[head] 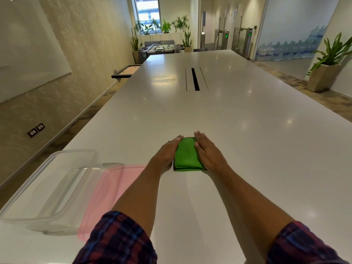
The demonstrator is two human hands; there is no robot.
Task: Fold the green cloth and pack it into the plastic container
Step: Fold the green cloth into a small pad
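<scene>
The green cloth [186, 156] lies folded into a small thick rectangle on the white table [238, 130], straight ahead of me. My left hand [166, 155] lies flat against its left side, fingers straight. My right hand [208, 150] rests flat on its right part, fingers straight and pointing away from me. The clear plastic container [47, 187] stands open near the table's left front corner, with nothing in it. It sits well to the left of the cloth.
A pink translucent lid [112, 189] lies flat on the table between the container and my left forearm. A cable slot [195, 79] is set into the table's middle, farther off. The table's left edge runs close past the container.
</scene>
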